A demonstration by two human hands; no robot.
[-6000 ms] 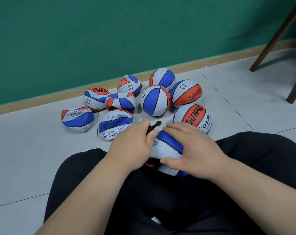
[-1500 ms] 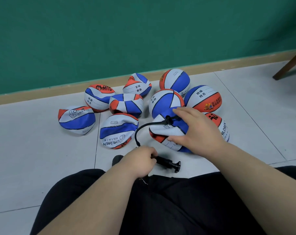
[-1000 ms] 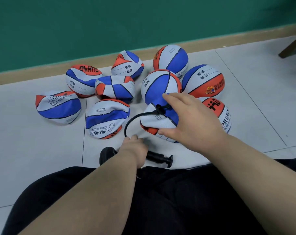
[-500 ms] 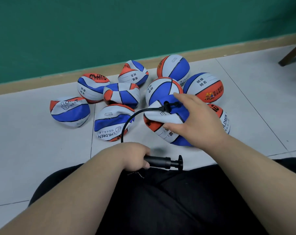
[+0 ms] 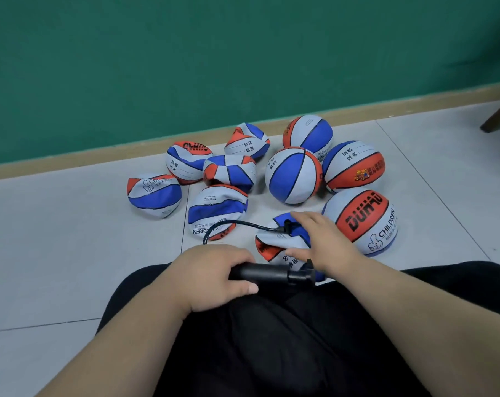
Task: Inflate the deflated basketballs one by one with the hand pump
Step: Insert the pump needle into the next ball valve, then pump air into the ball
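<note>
A black hand pump [image 5: 260,273] lies across my lap, and my left hand [image 5: 214,276] grips its barrel. Its T-handle [image 5: 306,272] points right. A black hose [image 5: 231,226] curves from the pump to the valve of a deflated red, white and blue basketball [image 5: 274,243] on the floor. My right hand [image 5: 326,245] rests on that ball, thumb and fingers spread over it. Several more deflated balls [image 5: 217,213] lie to the left; several round, inflated balls [image 5: 294,174] sit to the right.
The balls cluster on grey floor tiles [image 5: 71,239] near a wooden skirting board [image 5: 99,151] under a green wall. A wooden chair leg [image 5: 498,117] stands at the far right. My black-trousered legs [image 5: 300,339] fill the lower view.
My left hand has lifted the pump slightly and drawn it toward my lap. The right hand has slid lower on the deflated ball, closer to the pump handle.
</note>
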